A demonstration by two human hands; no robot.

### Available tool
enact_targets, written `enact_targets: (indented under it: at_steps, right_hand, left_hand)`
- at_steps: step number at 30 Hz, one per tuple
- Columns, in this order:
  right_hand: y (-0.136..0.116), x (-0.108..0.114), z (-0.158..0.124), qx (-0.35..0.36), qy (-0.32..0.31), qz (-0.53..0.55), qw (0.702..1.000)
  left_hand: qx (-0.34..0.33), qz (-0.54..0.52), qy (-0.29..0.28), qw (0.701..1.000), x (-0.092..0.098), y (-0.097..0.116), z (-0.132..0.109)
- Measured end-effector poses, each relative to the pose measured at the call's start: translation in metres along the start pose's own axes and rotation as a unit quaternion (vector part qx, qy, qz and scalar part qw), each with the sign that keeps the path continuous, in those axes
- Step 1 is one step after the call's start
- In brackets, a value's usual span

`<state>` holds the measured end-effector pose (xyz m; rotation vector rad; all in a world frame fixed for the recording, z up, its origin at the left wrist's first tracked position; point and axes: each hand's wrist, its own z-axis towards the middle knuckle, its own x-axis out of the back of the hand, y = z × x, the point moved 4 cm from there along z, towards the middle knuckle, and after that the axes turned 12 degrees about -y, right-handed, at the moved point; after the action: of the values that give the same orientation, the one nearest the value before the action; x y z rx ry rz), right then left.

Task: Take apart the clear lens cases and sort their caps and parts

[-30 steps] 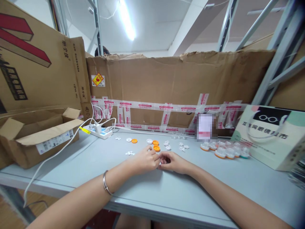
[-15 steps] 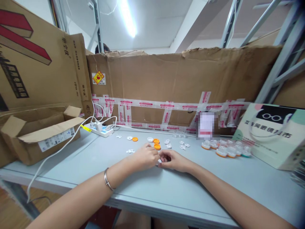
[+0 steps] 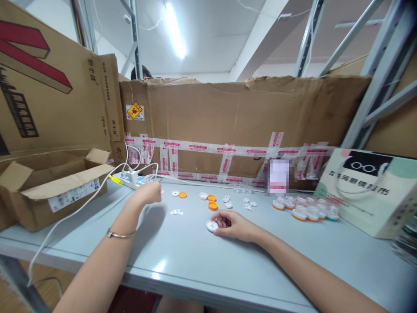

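Note:
My right hand (image 3: 235, 224) rests on the grey table (image 3: 195, 256) with its fingers curled on a white round cap (image 3: 211, 225) at its fingertips. My left hand (image 3: 150, 192), with a metal bangle (image 3: 120, 234) on the wrist, is reached out to the far left, fingers closed over small white pieces lying by the power strip (image 3: 132, 179); what it pinches is hidden. Between the hands lie tiny white discs (image 3: 177, 212), a white cap and orange cap (image 3: 183, 194), and two more orange caps (image 3: 213, 205).
An open cardboard box (image 3: 48, 184) stands at left, with white cables (image 3: 81, 204) running off the table edge. A taped cardboard wall (image 3: 244, 126) closes the back. Assembled orange-and-clear pieces (image 3: 302, 208) sit beside a printed paper bag (image 3: 368, 191) at right.
My left hand has left my right hand and reached left and away towards the power strip. The right hand stayed and now holds the white cap alone on the table.

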<state>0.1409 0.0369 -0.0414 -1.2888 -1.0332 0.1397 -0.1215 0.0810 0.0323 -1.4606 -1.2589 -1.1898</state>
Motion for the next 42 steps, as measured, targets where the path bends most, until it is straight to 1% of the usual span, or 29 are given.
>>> enact_targets:
  at_steps: [2,4,7,12,16,18,21,22,24,25,26,27,28,29,30,32,35,39,42]
  right_hand:
    - [0.0,-0.001,0.0,0.003,0.0,0.001,1.0]
    - [-0.001,-0.001,0.0,0.007,-0.002,0.004,1.0]
    - [-0.001,-0.002,0.0,0.01,-0.001,0.014,1.0]
    - [-0.002,-0.002,0.0,0.013,0.002,0.021,1.0]
    - [-0.005,-0.001,-0.001,0.012,0.002,0.022,1.0]
    - [-0.006,-0.001,-0.002,0.007,0.004,0.023,1.0]
    - [-0.005,0.001,0.0,0.004,0.016,0.039,0.999]
    - [-0.005,0.002,0.0,0.006,0.024,0.048,0.999]
    - [-0.003,0.005,0.002,0.014,0.045,0.07,0.996]
    - [-0.003,0.006,0.003,0.019,0.058,0.079,0.995]
    - [-0.002,0.008,0.004,0.026,0.072,0.085,0.993]
    - [-0.002,0.009,0.005,0.034,0.085,0.089,0.992]
    - [-0.002,0.011,0.005,0.043,0.097,0.09,0.99]
    - [-0.003,0.012,0.005,0.052,0.107,0.09,0.989]
    - [-0.004,0.013,0.005,0.06,0.112,0.089,0.988]
    - [-0.006,0.013,0.005,0.067,0.114,0.085,0.988]
    - [-0.007,0.012,0.005,0.059,0.111,0.077,0.989]
    - [-0.004,0.008,0.007,0.053,0.093,0.096,0.99]
    - [-0.003,0.008,0.009,0.058,0.094,0.132,0.985]
  left_hand:
    - [0.02,-0.002,-0.025,0.999,-0.002,-0.012,0.002]
    - [0.035,0.0,-0.047,0.998,-0.005,-0.017,0.003]
    - [0.042,0.006,-0.067,0.997,-0.007,-0.016,0.004]
    - [0.034,0.017,-0.075,0.996,-0.008,-0.008,0.004]
    - [0.027,0.015,-0.071,0.997,-0.007,-0.009,0.002]
    - [0.023,0.009,-0.059,0.998,-0.005,-0.009,0.001]
    - [0.011,0.0,-0.003,1.0,0.002,-0.002,-0.001]
    - [-0.004,-0.003,0.027,1.0,0.004,0.005,-0.002]
    - [-0.076,-0.023,0.09,0.993,0.006,0.027,-0.008]
    - [-0.156,-0.05,0.135,0.977,0.007,0.043,-0.014]
    - [-0.251,-0.081,0.158,0.952,0.005,0.06,-0.02]
    - [-0.327,-0.104,0.176,0.923,0.003,0.076,-0.027]
    - [-0.391,-0.114,0.181,0.895,-0.001,0.091,-0.034]
    - [-0.441,-0.108,0.176,0.874,-0.006,0.103,-0.04]
    - [-0.468,-0.099,0.173,0.861,-0.011,0.113,-0.043]
    - [-0.5,-0.078,0.172,0.846,-0.018,0.125,-0.047]
    - [-0.507,-0.062,0.177,0.841,-0.022,0.128,-0.046]
    - [-0.5,-0.048,0.178,0.846,-0.021,0.126,-0.046]
    - [-0.478,-0.063,0.174,0.859,-0.019,0.124,-0.047]
